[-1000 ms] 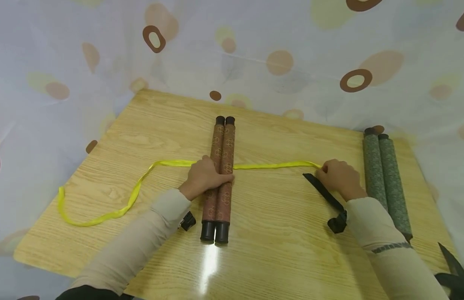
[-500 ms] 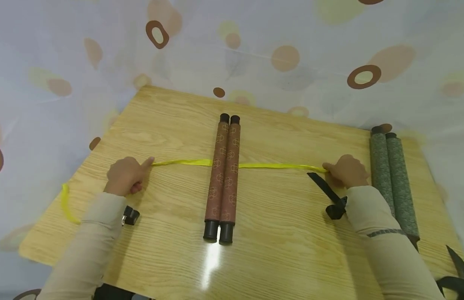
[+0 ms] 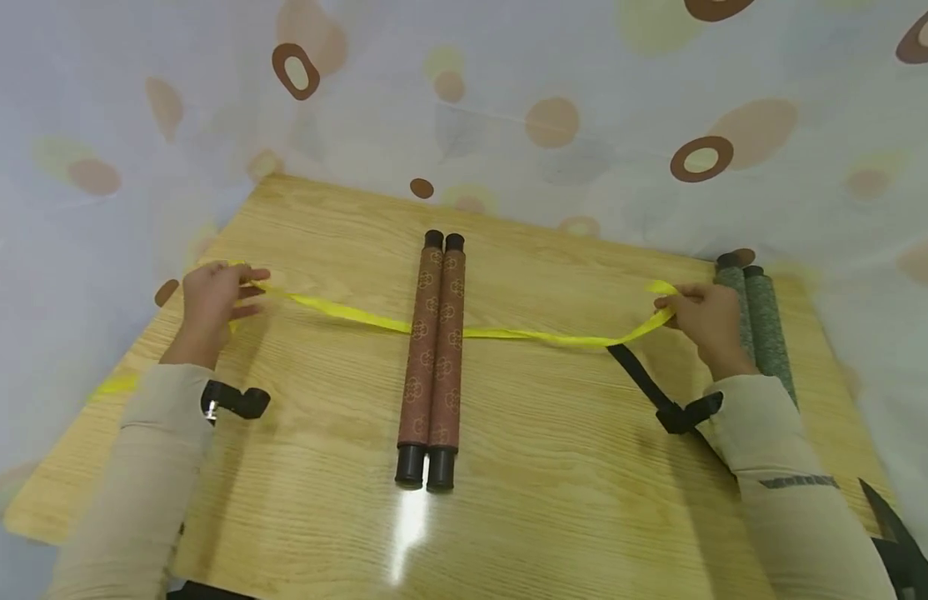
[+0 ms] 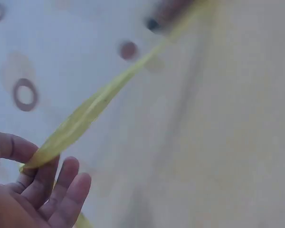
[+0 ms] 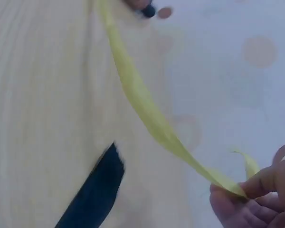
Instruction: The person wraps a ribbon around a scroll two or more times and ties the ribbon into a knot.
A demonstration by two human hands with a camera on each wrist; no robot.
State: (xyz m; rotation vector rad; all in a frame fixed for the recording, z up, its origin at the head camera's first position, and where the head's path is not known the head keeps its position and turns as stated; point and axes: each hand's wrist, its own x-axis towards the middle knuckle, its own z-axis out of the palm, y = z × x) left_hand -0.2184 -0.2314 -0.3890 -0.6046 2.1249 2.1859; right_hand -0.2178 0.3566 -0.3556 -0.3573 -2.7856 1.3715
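Note:
A yellow ribbon [image 3: 344, 312] runs under two brown patterned scrolls [image 3: 432, 350] that lie side by side on the table. My left hand [image 3: 212, 304] pinches the ribbon between thumb and fingers, raised off the wood left of the scrolls. In the left wrist view the ribbon [image 4: 90, 111] stretches up from that pinch while the other fingers stay loose. On the other side my right hand [image 3: 705, 321] pinches the ribbon near its right end, also lifted. A short tail sticks out past those fingertips, clear in the right wrist view, where the ribbon [image 5: 147, 111] sags.
Two green patterned rolls [image 3: 771, 333] lie at the table's right edge, partly behind my right hand. A black strap [image 3: 636, 375] dangles from my right wrist. The wooden table [image 3: 554, 467] meets a patterned cloth backdrop [image 3: 494, 108] behind.
My left hand went from the scrolls leftward to the ribbon and now holds it raised. My right hand has lifted its end. The ribbon rises on both sides; the scrolls stay put.

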